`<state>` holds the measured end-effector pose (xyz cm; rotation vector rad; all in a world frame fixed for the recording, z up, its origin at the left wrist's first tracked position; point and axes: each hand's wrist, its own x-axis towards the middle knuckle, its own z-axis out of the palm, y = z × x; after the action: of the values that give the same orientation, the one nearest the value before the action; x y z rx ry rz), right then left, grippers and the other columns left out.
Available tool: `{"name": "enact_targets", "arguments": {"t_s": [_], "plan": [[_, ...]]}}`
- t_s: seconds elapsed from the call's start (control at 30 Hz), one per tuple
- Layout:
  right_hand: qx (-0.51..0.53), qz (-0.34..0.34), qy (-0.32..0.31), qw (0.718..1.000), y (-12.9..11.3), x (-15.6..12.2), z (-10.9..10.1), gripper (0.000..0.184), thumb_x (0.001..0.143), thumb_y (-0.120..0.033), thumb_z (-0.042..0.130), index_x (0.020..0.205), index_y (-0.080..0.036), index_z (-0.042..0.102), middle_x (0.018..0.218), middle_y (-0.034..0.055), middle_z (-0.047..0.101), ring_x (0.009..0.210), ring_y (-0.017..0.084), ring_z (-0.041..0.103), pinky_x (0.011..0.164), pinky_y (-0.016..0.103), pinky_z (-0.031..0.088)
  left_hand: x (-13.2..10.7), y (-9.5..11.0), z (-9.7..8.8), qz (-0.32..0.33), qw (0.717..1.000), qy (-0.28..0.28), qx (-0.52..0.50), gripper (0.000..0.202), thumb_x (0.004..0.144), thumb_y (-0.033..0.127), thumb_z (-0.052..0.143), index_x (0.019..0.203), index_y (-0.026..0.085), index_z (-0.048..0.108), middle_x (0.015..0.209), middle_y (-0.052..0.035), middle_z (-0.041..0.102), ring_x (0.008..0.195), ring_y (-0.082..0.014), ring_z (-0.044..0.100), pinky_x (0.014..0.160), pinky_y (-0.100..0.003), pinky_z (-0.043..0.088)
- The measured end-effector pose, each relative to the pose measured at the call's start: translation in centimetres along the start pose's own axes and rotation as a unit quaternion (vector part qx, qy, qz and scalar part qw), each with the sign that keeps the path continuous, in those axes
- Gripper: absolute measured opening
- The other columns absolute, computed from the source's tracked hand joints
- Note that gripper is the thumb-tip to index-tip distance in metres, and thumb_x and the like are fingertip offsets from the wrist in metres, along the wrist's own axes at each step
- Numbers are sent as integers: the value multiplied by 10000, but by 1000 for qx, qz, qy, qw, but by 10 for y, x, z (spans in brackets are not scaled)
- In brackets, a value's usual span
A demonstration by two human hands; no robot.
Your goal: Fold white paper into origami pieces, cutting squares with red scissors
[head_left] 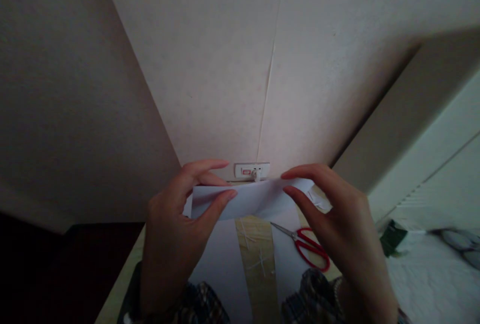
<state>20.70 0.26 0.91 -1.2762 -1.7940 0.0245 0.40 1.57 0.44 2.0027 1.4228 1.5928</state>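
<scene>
Between my two hands a sheet of white paper (255, 203) is held up above a small wooden table. My left hand (183, 209) pinches its left part, thumb in front and fingers behind. At the right end, the thumb and forefinger of my right hand (333, 209) close around the paper's upper edge. Red-handled scissors (305, 246) lie on the table by my right hand, blades pointing up and left. More white paper (221, 259) lies flat on both sides of a bare wooden strip, where thin white paper scraps (258, 263) are scattered.
A wall socket with a plug (252, 170) sits low on the wall just behind the wooden table (120, 284). To the right stands a pale cabinet (423, 129). Below it, a green packet (393, 238) and glasses (459, 241) rest on a white quilted surface (431, 289).
</scene>
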Motion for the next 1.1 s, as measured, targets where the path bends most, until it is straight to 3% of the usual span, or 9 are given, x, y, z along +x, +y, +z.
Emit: {"name": "enact_targets", "arguments": {"t_s": [0.2, 0.33, 0.6, 0.87, 1.1], "plan": [[43, -14, -29, 999, -12, -1, 11, 44, 858, -157, 606, 872, -194, 625, 847, -1, 668, 820, 156, 608, 720, 265, 453, -8, 14, 9, 34, 999, -24, -7, 322, 751, 197, 729, 1021, 332, 616, 774, 106, 703, 749, -110, 670, 749, -223, 532], [75, -8, -44, 996, -14, -1, 10, 74, 859, -144, 603, 809, -197, 617, 797, -20, 655, 766, 134, 596, 676, 240, 437, -9, 16, 11, 15, 999, -6, -32, 354, 749, 156, 722, 1052, 297, 606, 780, 87, 714, 769, -133, 683, 795, -266, 545], [78, -19, -53, 995, -15, -2, 11, 80, 855, -138, 603, 807, -200, 614, 805, -6, 659, 779, 152, 599, 690, 250, 440, -4, 17, 13, -1, 996, -24, -86, 365, 748, 90, 683, 1048, 276, 591, 730, 78, 686, 716, -132, 672, 767, -278, 559], [57, -20, -51, 997, -16, -2, 7, 102, 871, -127, 569, 813, -204, 604, 796, -15, 644, 743, 130, 591, 655, 228, 431, -4, 10, 6, -10, 993, -44, -108, 349, 733, 85, 684, 997, 289, 579, 746, 88, 682, 748, -128, 679, 781, -277, 547], [46, -20, -57, 997, -15, -4, 1, 105, 870, -127, 572, 807, -202, 610, 792, -17, 643, 742, 121, 589, 650, 225, 428, -3, 8, -1, -25, 995, -19, -92, 291, 712, 114, 707, 917, 292, 603, 768, 77, 680, 758, -149, 678, 781, -304, 542]]}}
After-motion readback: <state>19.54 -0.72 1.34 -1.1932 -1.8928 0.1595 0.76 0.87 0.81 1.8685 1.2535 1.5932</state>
